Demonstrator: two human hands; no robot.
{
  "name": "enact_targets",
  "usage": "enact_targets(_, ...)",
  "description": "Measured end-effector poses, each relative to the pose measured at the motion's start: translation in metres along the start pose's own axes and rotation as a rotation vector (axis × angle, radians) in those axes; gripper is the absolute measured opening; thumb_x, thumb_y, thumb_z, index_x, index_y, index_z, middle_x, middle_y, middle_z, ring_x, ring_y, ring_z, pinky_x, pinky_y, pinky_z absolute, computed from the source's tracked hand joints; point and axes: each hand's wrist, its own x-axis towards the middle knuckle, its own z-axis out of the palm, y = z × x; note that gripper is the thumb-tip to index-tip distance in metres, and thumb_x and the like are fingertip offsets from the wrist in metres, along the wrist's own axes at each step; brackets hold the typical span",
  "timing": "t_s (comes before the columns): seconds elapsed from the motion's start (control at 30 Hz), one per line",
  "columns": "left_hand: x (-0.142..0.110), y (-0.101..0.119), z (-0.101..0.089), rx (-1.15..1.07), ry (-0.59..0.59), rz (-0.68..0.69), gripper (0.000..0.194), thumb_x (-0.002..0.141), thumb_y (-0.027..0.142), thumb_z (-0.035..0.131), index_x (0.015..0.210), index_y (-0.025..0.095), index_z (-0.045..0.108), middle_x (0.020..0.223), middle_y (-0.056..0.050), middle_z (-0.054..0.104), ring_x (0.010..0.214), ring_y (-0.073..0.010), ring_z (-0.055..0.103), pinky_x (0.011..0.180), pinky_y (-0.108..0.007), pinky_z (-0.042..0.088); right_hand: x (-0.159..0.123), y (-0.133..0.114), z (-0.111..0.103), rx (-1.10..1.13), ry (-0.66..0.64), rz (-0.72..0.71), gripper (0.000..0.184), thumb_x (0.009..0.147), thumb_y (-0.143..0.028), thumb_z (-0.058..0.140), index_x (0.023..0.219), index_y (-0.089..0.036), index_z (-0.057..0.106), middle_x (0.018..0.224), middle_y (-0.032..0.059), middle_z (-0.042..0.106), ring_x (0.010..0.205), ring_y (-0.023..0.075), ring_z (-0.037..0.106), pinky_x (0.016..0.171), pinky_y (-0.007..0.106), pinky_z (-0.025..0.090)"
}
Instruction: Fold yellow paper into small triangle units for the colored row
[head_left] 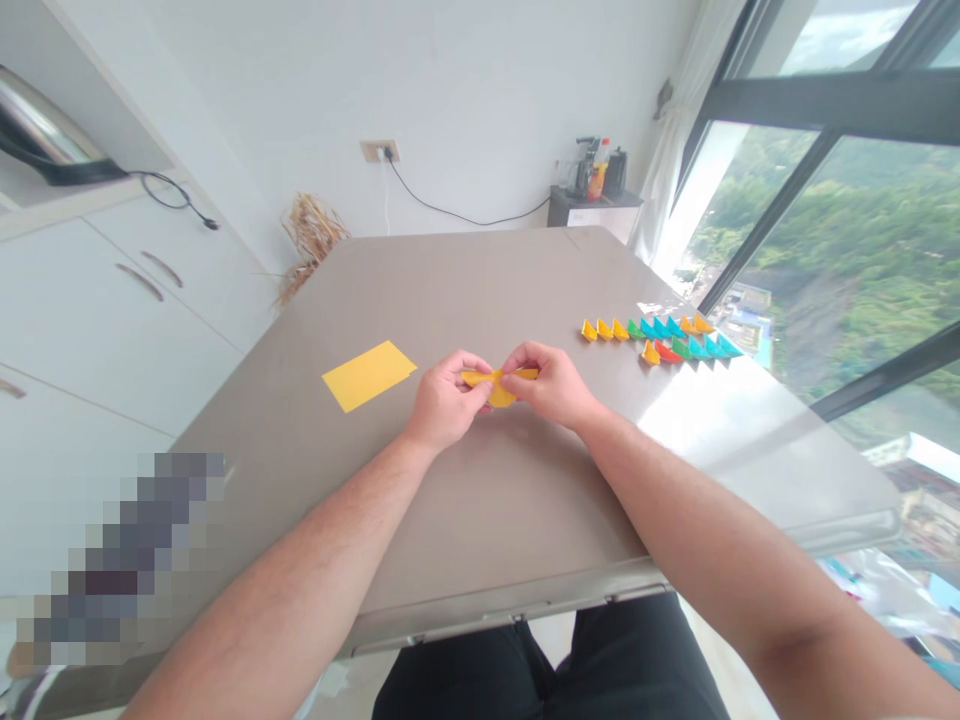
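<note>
Between my two hands, just above the table, is a folded piece of yellow paper (500,392) with a long narrow top edge and a rounded lower part. My left hand (448,400) pinches its left end between thumb and fingers. On the other side my right hand (553,385) pinches the right part, its thumb near the middle. The fingertips hide some of the folds. To the left of my left hand, flat yellow paper sheets (369,377) lie on the table.
Two rows of small folded paper boats (664,328) in yellow, green, blue, red and orange stand on the table (465,280) at right. A window (847,200) borders that side. A pixelated patch (127,560) covers the left front. A black cabinet (592,210) stands behind.
</note>
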Motion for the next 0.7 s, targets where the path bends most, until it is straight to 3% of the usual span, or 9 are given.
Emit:
enact_targets(0.1,0.001,0.001,-0.001,-0.016,0.026,0.024,0.020,0.077,0.032,0.077,0.089,0.020,0.065,0.073,-0.001,0.072,0.066,-0.0194,0.073,0.059,-0.031,0.063,0.000,-0.003,-0.007,0.086,-0.084,0.029,0.014,0.075,-0.026,0.068,0.087,-0.020,0.063,0.079,-0.0007,0.068,0.067,0.0139,0.064,0.061,0.026,0.050)
enact_targets(0.23,0.001,0.002,-0.003,-0.074,0.033,0.028,0.023,0.076,0.033,0.078,0.091,0.019,0.067,0.076,-0.003,0.074,0.071,-0.0214,0.075,0.062,-0.033,0.064,0.000,-0.010,-0.014,0.124,-0.096,0.050,0.013,0.075,-0.021,0.067,0.086,-0.020,0.060,0.075,-0.0004,0.070,0.063,0.0128,0.066,0.061,0.026,0.053)
enact_targets(0.37,0.000,0.003,-0.005,-0.136,-0.022,-0.012,0.021,0.077,0.033,0.077,0.091,0.019,0.068,0.077,-0.003,0.075,0.075,-0.0224,0.076,0.067,-0.036,0.066,0.001,-0.011,-0.014,0.072,-0.091,0.046,0.009,0.076,-0.017,0.065,0.083,-0.019,0.059,0.066,-0.0011,0.068,0.059,0.0134,0.067,0.055,0.023,0.050)
enact_targets(0.7,0.002,0.009,-0.011,-0.131,-0.155,-0.063,0.021,0.079,0.029,0.074,0.093,0.020,0.061,0.075,-0.003,0.075,0.071,-0.0229,0.076,0.058,-0.034,0.064,0.002,-0.001,-0.013,0.085,-0.097,-0.071,0.006,0.077,-0.019,0.063,0.084,-0.019,0.063,0.076,-0.0009,0.067,0.063,0.0126,0.066,0.060,0.026,0.055)
